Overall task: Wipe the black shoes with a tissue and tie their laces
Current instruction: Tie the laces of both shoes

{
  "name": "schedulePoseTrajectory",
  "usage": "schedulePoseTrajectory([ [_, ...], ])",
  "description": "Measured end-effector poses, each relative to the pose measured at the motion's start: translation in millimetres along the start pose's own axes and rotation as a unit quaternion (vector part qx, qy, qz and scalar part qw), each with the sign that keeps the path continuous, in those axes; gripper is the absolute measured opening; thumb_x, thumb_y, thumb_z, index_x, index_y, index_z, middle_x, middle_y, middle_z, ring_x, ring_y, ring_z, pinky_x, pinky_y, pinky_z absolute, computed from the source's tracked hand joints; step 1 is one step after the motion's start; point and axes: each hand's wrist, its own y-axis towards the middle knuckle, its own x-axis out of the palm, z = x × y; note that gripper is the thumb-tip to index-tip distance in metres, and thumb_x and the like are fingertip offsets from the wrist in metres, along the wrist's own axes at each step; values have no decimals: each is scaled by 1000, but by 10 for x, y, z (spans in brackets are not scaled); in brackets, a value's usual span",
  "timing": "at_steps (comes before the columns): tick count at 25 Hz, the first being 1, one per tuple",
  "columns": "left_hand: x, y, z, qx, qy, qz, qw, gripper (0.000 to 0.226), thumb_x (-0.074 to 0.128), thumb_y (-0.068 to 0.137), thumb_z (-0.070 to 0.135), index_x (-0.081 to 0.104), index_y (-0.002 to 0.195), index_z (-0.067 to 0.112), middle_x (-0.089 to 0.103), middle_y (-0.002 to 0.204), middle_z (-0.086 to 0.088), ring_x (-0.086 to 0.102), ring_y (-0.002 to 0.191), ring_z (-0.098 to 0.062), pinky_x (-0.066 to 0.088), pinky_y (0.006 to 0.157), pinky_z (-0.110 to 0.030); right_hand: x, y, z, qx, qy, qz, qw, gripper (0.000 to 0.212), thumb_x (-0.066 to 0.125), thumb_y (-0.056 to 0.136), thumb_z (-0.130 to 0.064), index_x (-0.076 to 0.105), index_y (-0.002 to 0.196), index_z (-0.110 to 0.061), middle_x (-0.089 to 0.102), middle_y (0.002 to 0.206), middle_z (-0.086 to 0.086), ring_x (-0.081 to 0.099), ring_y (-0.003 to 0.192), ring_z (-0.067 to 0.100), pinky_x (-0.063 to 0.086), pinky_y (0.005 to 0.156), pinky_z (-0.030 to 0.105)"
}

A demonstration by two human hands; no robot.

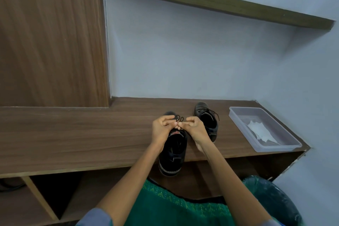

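Pinching the lace loops point(179, 119) of the near black shoe point(173, 154): left hand point(162, 130) and right hand point(195, 129), fingers curled tight, fingertips meeting over the tongue. Shoe: on the wooden shelf point(73, 134), heel overhanging the edge at 6 o'clock. Red mark on the tongue, not legible. Second black shoe point(207, 119): at 2 o'clock, just beside, laces loose. Clear plastic tray point(238, 115): at 3 o'clock, holding a crumpled tissue point(260, 131).
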Motion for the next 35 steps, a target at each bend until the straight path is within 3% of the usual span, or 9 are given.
schedulePoseTrajectory([
  [3, 11, -11, -18, 11, 6, 0, 1000, 18, 64, 81, -6, 68, 98, -3, 69, 75, 1, 68, 66, -4, 52, 62, -10, 5, 56, 7, 35, 30, -8, 999, 21, 63, 85, -1, 60, 107, 2, 70, 82, 9, 67, 76, 13, 55, 74, 19],
  [9, 22, 5, -68, 31, 55, -9, 998, 15, 67, 80, -1, 71, 93, 4, 71, 84, -5, 69, 76, -7, 55, 71, -15, 49, 148, -24, 71, 7, -12, 997, 22, 57, 90, -3, 64, 109, 6, 68, 81, 9, 64, 69, 9, 53, 61, 14],
  [12, 34, 8, -73, 37, 59, -6, 998, 13, 69, 78, -1, 72, 85, 10, 72, 84, -9, 69, 79, -15, 56, 75, -22, 27, 139, -26, 68, -21, -50, 996, 24, 53, 93, -4, 63, 113, 5, 69, 97, 14, 65, 86, 15, 54, 75, 18],
  [16, 39, 20, -72, 53, 83, 8, 995, 20, 69, 78, -1, 64, 71, 17, 67, 73, -1, 64, 68, -6, 54, 66, -19, -95, 64, 15, 59, 44, -136, 988, 30, 50, 92, 1, 59, 121, 3, 66, 114, 15, 62, 109, 18, 49, 95, 23],
  [19, 36, 32, -76, 67, 121, 16, 990, 15, 66, 81, 1, 59, 75, 14, 63, 75, -2, 61, 68, -10, 52, 59, -15, -8, 0, 31, 22, -15, -90, 996, 29, 61, 88, -5, 64, 116, -2, 70, 108, 10, 65, 104, 16, 52, 85, 19],
  [22, 32, 0, -71, 116, 165, 2, 979, 8, 67, 81, 3, 61, 82, 8, 64, 76, -2, 60, 67, -6, 49, 56, -8, 29, -14, 28, 5, -39, -25, 999, 24, 60, 90, -11, 67, 111, -4, 72, 101, 7, 66, 96, 13, 53, 76, 15],
  [25, -8, 12, -84, 111, 152, -28, 982, 11, 69, 79, 2, 62, 85, 9, 64, 77, 1, 62, 70, -2, 51, 60, -9, -33, 13, 15, 8, -47, -37, 998, 22, 57, 92, -12, 69, 109, -4, 73, 96, 6, 68, 90, 12, 54, 76, 17],
  [29, -87, 81, -88, 100, 188, -67, 975, 12, 70, 78, 2, 63, 87, 7, 61, 73, 7, 58, 65, 1, 48, 61, -6, -52, 50, -71, 0, -94, -53, 994, 21, 61, 90, -14, 70, 107, -4, 71, 82, 2, 64, 64, 0, 47, 57, 12],
  [35, -125, 188, -43, 13, 151, -133, 980, 21, 66, 81, -1, 56, 75, 17, 60, 69, 0, 59, 69, -10, 49, 68, -20, -188, 66, -97, 2, -110, -148, 983, 18, 58, 92, -14, 71, 104, -17, 73, 100, 0, 66, 100, 8, 52, 88, 20],
])
